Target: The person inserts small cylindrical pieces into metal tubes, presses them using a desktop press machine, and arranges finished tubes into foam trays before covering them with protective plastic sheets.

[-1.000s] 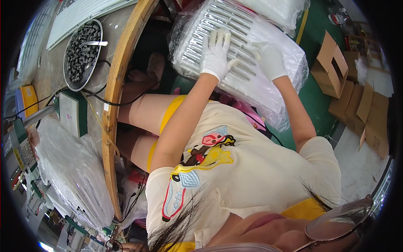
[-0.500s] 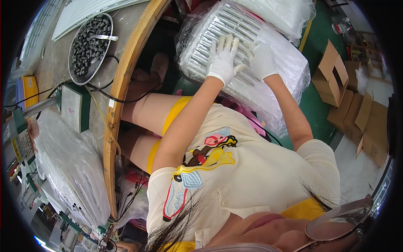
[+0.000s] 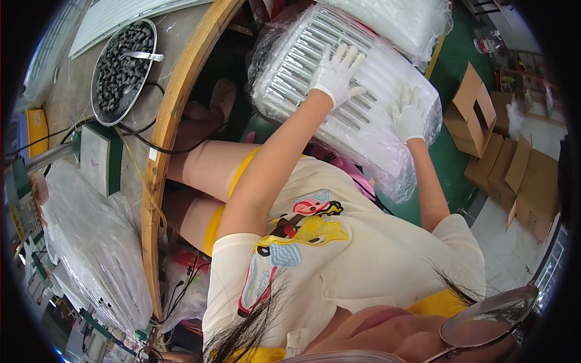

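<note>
A row of silver metal rods (image 3: 310,61) lies side by side on a stack wrapped in clear plastic, partly over a white sheet (image 3: 378,136). My left hand (image 3: 334,74), in a white glove, rests palm down on the rods with its fingers spread and thumb out. To its right, my right hand (image 3: 411,116), also gloved in white, lies on the white sheet near the stack's plastic-covered edge. Its fingers are stretched out and apart. Neither hand holds anything. Part of the rods is hidden beneath my left hand.
A wood-edged table (image 3: 166,121) stands at left, with an oval tray (image 3: 154,45) of small dark tube pieces and a plastic-wrapped bundle (image 3: 91,242). Another wrapped pack (image 3: 399,24) is beyond the stack. Cardboard boxes (image 3: 475,118) sit on the floor at right.
My left hand has slid right and slightly away across the rods. My right hand has moved off the rods, right and nearer, onto the white sheet, its fingers now spread. The view shifted slightly.
</note>
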`<action>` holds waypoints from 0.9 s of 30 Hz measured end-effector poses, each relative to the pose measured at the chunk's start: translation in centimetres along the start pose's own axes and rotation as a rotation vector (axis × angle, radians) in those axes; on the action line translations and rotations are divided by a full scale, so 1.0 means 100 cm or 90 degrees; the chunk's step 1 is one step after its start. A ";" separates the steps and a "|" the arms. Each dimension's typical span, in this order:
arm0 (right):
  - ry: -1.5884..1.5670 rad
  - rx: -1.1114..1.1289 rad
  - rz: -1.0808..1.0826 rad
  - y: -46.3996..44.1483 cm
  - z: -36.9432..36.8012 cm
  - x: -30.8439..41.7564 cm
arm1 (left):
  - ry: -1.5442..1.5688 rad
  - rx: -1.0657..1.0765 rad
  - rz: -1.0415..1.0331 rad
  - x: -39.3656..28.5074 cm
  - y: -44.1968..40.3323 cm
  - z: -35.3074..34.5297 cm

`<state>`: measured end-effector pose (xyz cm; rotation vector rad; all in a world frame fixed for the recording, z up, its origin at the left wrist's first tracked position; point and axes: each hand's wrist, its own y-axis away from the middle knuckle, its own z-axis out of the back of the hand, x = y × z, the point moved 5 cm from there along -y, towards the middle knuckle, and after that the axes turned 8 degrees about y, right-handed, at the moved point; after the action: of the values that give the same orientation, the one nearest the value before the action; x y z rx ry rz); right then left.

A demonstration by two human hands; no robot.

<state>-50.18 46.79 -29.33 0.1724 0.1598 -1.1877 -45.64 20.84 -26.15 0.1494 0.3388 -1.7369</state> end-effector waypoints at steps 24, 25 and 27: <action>-0.205 -0.179 0.159 -0.031 0.080 0.086 | 0.045 0.095 -0.165 -0.064 0.086 0.030; -0.205 -0.181 0.165 -0.017 0.081 0.082 | 0.044 0.092 -0.160 -0.069 0.087 0.019; -0.138 -0.149 0.135 0.012 0.071 0.073 | 0.027 0.105 -0.230 -0.084 0.089 -0.004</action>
<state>-46.17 39.10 -23.86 -0.1425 0.0864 -0.9600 -35.39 27.41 -25.36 0.2567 0.2629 -2.1232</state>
